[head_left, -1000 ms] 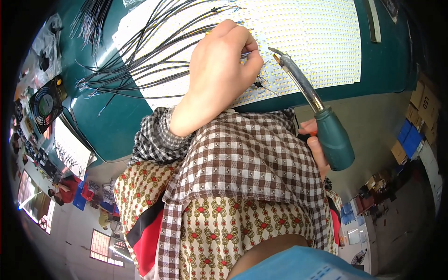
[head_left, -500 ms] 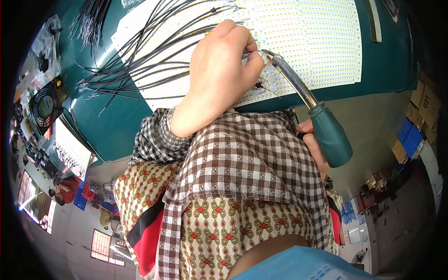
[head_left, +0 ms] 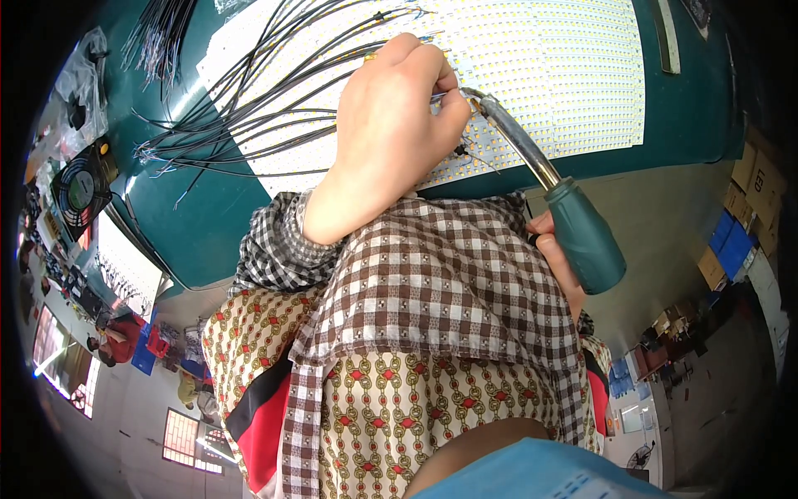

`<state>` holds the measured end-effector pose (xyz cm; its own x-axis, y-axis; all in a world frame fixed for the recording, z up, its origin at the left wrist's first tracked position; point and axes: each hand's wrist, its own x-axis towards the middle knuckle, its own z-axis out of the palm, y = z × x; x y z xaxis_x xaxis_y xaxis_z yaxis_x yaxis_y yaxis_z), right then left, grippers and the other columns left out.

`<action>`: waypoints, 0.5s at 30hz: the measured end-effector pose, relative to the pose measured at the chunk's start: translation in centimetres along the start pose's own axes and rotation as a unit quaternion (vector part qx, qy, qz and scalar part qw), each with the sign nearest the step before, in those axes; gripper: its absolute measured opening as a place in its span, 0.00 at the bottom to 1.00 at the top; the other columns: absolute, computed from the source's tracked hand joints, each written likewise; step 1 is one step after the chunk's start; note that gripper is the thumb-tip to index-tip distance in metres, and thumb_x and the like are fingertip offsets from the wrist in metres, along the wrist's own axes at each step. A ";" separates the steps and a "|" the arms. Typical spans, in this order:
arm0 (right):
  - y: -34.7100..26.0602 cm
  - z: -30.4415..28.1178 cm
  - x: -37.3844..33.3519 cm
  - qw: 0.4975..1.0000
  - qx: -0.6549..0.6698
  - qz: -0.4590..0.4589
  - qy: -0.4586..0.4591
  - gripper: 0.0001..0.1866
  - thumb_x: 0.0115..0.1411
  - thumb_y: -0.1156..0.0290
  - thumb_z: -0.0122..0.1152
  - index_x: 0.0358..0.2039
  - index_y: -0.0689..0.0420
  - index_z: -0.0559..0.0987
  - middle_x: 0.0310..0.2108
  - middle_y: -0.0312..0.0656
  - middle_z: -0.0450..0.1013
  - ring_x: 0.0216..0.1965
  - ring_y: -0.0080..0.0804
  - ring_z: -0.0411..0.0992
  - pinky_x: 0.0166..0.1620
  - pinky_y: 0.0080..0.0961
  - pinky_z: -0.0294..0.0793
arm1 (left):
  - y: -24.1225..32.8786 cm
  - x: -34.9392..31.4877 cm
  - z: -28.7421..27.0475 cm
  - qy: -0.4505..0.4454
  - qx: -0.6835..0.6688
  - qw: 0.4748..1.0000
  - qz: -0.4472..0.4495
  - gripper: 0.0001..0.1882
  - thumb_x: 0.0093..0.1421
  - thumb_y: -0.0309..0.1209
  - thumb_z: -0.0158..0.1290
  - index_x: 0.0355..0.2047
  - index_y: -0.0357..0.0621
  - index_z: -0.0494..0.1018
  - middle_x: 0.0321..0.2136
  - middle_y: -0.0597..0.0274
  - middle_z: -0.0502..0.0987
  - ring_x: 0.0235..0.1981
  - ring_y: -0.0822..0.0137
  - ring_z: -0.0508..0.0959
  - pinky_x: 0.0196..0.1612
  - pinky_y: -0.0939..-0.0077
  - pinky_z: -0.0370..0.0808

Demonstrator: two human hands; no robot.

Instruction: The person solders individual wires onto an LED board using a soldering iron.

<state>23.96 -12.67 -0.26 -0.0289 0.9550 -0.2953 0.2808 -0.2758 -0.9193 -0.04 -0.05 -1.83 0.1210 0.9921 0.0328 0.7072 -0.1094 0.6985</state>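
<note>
My left hand (head_left: pixel 391 125) rests over a white sheet of small yellow LEDs (head_left: pixel 573 83), its thumb and forefinger pinched together on a thin wire whose end shows at the fingertips. My right hand (head_left: pixel 557 258), mostly behind the handle, is closed round a soldering iron (head_left: pixel 586 237) with a thick green grip and a metal shaft. The iron's bent tip lies just right of my left thumb and forefinger, close to the board; whether it touches the wire I cannot tell. Several black cables (head_left: pixel 249 125) with stripped ends fan out over the sheet's left part.
The sheet lies on a green tabletop (head_left: pixel 195 237). More black cables (head_left: pixel 162 41) lie at the far left, with a small black fan (head_left: pixel 83 185) and a clear plastic bag (head_left: pixel 83 75) at the left edge. A metal strip (head_left: pixel 667 37) lies at the far right; cardboard boxes (head_left: pixel 756 187) stand beyond.
The soldering iron has shifted slightly left and up in my right hand, bringing its tip nearer my left fingertips. My left hand has hardly moved.
</note>
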 end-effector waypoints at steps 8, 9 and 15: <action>-0.3 0.3 0.2 0.999 0.013 -0.034 0.009 0.34 0.50 0.75 0.76 0.56 0.71 0.72 0.32 0.43 0.81 0.35 0.29 0.80 0.42 0.26 0.79 | -0.2 0.1 0.0 0.003 -0.006 1.000 -0.002 0.06 0.46 0.25 0.60 0.22 0.41 0.73 0.23 0.55 0.73 0.25 0.51 0.75 0.29 0.59 0.72; -0.3 0.5 0.3 0.999 0.033 -0.026 0.016 0.33 0.50 0.75 0.75 0.55 0.72 0.73 0.32 0.44 0.81 0.36 0.30 0.80 0.42 0.26 0.79 | -0.3 0.1 0.0 0.003 -0.006 1.000 -0.002 0.06 0.46 0.25 0.60 0.22 0.41 0.73 0.23 0.55 0.73 0.25 0.51 0.75 0.29 0.59 0.72; -2.0 -0.2 0.8 0.996 0.069 0.006 -0.060 0.11 0.64 0.73 0.59 0.43 0.66 0.75 0.39 0.49 0.74 0.41 0.36 0.75 0.47 0.35 0.76 | -0.4 0.3 -0.1 0.009 0.000 1.000 0.003 0.05 0.46 0.25 0.59 0.22 0.41 0.73 0.23 0.56 0.73 0.25 0.51 0.75 0.29 0.60 0.72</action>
<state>23.60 -11.31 1.40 -0.1426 0.9342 -0.3269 0.1474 -0.3065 -0.9404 -0.38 0.30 -2.00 0.1121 0.9924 0.0505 0.7068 -0.1153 0.6980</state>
